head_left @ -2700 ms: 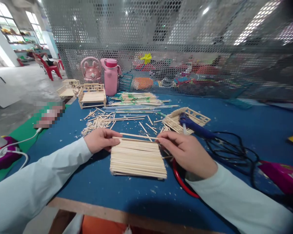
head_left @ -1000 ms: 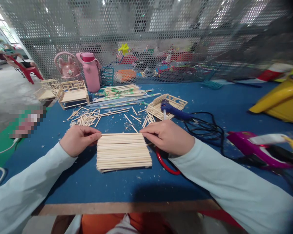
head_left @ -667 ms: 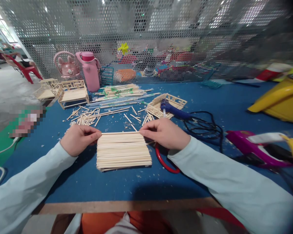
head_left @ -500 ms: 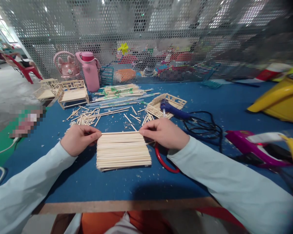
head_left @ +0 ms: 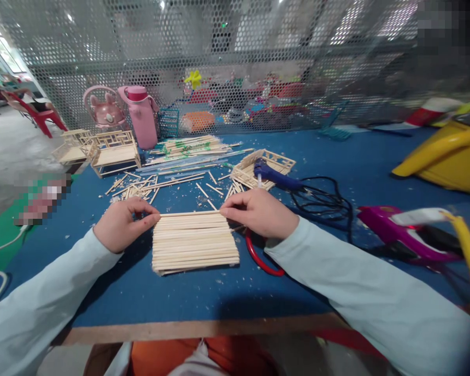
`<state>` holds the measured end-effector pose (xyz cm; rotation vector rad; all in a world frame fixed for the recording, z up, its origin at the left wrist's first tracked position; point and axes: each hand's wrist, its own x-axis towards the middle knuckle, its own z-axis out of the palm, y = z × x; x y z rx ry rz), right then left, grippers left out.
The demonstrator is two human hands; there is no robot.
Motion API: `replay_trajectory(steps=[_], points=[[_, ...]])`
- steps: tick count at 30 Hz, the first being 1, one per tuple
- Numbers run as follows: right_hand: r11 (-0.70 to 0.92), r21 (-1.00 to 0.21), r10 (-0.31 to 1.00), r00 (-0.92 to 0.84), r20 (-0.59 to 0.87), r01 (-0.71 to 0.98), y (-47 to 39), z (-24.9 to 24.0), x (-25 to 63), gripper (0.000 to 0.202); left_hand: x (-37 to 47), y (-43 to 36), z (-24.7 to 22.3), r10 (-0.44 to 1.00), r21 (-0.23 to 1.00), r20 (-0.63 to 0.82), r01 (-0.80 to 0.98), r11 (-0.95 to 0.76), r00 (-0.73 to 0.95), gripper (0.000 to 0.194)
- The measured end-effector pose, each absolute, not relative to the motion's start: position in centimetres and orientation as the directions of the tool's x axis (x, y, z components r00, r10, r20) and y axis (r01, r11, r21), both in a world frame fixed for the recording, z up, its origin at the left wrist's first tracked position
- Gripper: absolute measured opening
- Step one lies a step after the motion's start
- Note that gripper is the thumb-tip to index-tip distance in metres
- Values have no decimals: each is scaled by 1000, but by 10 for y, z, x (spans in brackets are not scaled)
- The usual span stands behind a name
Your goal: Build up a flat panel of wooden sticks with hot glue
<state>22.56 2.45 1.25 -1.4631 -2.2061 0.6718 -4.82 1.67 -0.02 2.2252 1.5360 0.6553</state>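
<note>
A flat panel of wooden sticks (head_left: 196,244), laid side by side, rests on the blue table in front of me. Along its far edge runs one wooden stick (head_left: 190,213). My left hand (head_left: 119,222) pinches the left end of that stick between thumb and fingers. At the right end, my right hand (head_left: 263,211) pinches it in the same way. Behind my right hand lies a blue-handled tool (head_left: 278,175) with a black cord, its tip near a small stick frame (head_left: 241,171). A red curved handle (head_left: 261,261) shows beside the panel, partly under my right wrist.
Loose sticks and scraps (head_left: 135,190) lie beyond the panel, with bundled sticks (head_left: 198,146) farther back. Small stick-built chairs (head_left: 115,152) and a pink bottle (head_left: 143,120) stand at back left. On the right are a purple tool (head_left: 399,237) and a yellow container (head_left: 450,151). Perforated metal (head_left: 258,47) closes the back.
Everything sits slightly farther left in the view, as the camera has shifted a little. Both hands keep their pinch on the stick at the panel's far edge.
</note>
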Motion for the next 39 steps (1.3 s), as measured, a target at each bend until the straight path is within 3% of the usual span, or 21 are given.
replay_trajectory(steps=[4, 8, 12, 16, 23, 25, 28, 31, 33, 35, 39], points=[[349, -589, 923, -377, 81, 729, 24, 12, 225, 17, -48, 19, 3, 888, 445, 287, 770, -457, 361, 49], [364, -573, 918, -387, 87, 734, 25, 12, 225, 17, -40, 17, 11, 782, 343, 252, 703, -623, 570, 33], [369, -580, 913, -400, 80, 727, 24, 13, 226, 18, -26, 14, 21, 819, 234, 155, 784, -574, 553, 32], [373, -589, 912, -399, 91, 717, 24, 14, 227, 18, -16, 18, 24, 852, 201, 138, 828, -523, 505, 30], [386, -580, 906, -412, 94, 717, 23, 11, 225, 18, -9, 22, 23, 816, 133, 138, 806, -576, 561, 33], [411, -577, 903, -400, 154, 705, 23, 16, 228, 19, -8, 21, 22, 819, 110, 142, 813, -572, 557, 35], [390, -567, 899, -167, 405, 726, 29, 28, 247, 27, -8, 18, 21, 825, 102, 147, 822, -561, 545, 36], [164, -458, 830, 128, 542, 874, 45, 36, 277, 30, -8, 17, 20, 834, 107, 158, 831, -546, 528, 35], [-35, -254, 923, 129, 363, 967, 58, 34, 296, 37, -8, 16, 20, 838, 112, 161, 834, -540, 521, 34], [-92, -151, 973, 121, 195, 984, 69, 26, 308, 46, -8, 15, 19, 839, 122, 167, 834, -538, 517, 33], [-75, -72, 995, 80, 64, 995, 82, 8, 311, 46, -7, 9, 15, 827, 106, 197, 828, -551, 526, 33]])
